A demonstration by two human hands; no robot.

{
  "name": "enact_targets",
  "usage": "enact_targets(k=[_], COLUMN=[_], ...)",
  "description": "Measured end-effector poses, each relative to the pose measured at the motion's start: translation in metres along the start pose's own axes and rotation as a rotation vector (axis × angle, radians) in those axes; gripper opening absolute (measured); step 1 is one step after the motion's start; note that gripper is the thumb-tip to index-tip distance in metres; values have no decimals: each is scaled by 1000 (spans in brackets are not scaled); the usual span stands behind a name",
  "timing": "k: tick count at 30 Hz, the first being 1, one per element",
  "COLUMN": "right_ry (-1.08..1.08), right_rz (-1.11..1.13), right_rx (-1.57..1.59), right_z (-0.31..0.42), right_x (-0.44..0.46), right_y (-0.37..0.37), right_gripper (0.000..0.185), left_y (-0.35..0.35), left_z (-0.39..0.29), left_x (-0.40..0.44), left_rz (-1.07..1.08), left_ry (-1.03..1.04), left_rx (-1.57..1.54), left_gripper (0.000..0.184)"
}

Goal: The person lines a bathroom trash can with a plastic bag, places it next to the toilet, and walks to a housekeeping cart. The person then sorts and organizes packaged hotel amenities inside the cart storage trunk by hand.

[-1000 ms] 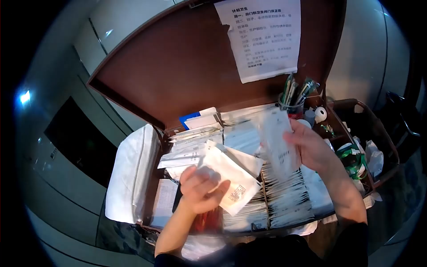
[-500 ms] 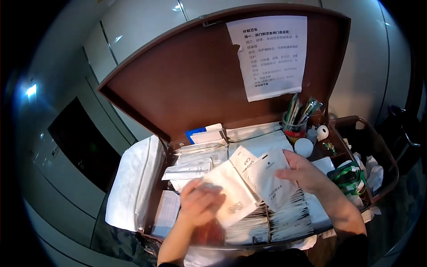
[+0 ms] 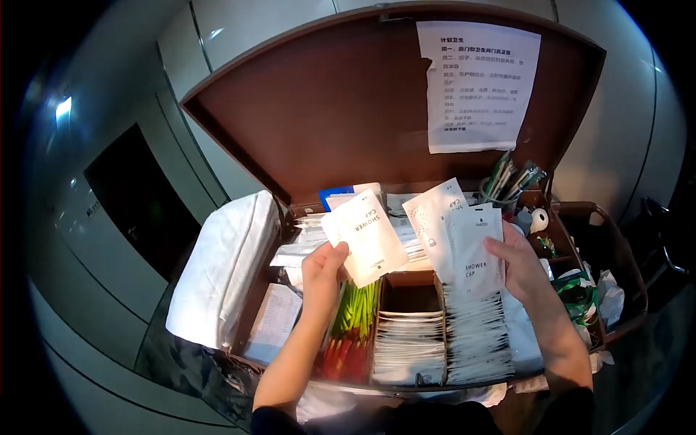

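My left hand (image 3: 323,270) grips a white shower cap packet (image 3: 368,235), its printing upside down to me. In my right hand (image 3: 516,262) are more shower cap packets (image 3: 475,250), fanned out, with one upright in front and another tilted behind it. Both hands are raised above an open brown box (image 3: 409,293) with compartments. Below them, rows of thin white packets (image 3: 409,348) stand on edge, and another row of packets (image 3: 478,341) lies to the right. Left of these sit several green and red slim packages (image 3: 353,326).
The raised lid (image 3: 326,109) bears a printed paper sheet (image 3: 480,87). A folded white cloth (image 3: 217,268) hangs at the box's left side. A cup of wrapped sticks (image 3: 507,181) stands at the back right. A brown bin (image 3: 616,254) adjoins the right side.
My hands have moved apart. The left hand now holds one packet away from those in the right, uncovering the green and red packages and a compartment. The view has shifted slightly.
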State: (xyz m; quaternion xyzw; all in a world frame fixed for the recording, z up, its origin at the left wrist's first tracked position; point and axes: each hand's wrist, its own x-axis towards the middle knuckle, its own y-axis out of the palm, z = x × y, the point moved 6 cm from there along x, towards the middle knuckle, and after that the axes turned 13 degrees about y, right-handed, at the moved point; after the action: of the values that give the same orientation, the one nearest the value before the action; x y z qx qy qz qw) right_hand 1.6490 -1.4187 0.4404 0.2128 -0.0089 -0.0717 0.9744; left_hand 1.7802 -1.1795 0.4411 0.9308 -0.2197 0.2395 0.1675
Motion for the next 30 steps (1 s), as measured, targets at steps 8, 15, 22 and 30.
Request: enact_targets(k=[8, 15, 22, 30], right_ry=[-4, -176, -193, 27], right_rz=[-22, -61, -101, 29], right_rx=[11, -268, -339, -62], right_z=[-12, -21, -7, -7], right_x=[-1, -11, -6, -6], right_y=[15, 43, 30, 32], right_gripper=[36, 35, 32, 38], left_y=[12, 55, 65, 103], left_z=[8, -5, -7, 15], left_x=[-7, -25, -26, -7], left_rz=[20, 130, 315, 383], left_ry=[-35, -49, -33, -237], left_rx=[41, 33, 248, -94], left_gripper=[23, 20, 15, 20])
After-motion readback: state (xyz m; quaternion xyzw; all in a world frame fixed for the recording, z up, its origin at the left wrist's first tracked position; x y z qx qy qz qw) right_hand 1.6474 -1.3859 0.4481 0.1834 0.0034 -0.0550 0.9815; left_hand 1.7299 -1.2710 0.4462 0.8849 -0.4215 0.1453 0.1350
